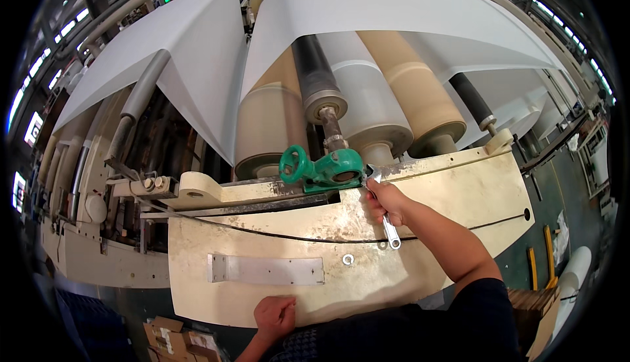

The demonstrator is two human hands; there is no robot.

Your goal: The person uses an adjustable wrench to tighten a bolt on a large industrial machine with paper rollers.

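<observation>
Mid-frame, at the right flank of a green bearing housing (335, 167): adjustable wrench (392, 233), head up by the housing's foot, ring end pointing down the frame. Right hand (388, 203) closed round the shank near the head. Cannot tell whether the jaws sit on a fastener. Left hand (274, 316), lower centre: fingers curled into a loose fist at the near edge of the cream panel (453, 191); nothing seen in it.

Technique (judgement): seat the jaws fully and square on the flats, take up slack before loading. The short grip suits lining up; sliding the hand toward the ring end should give better leverage. Mind the knuckles against the housing if it slips. Left hand could steady the head.

Outward: black cable (315, 239) crosses the panel and passes by the handle; avoid snagging it. Below, a flat washer (348, 259), then a metal bracket (272, 270) to its left. Handwheel (293, 164) on the housing's left. Above, dark roller (315, 67), tan roller (410, 80), white web (394, 1) spanning the top.
</observation>
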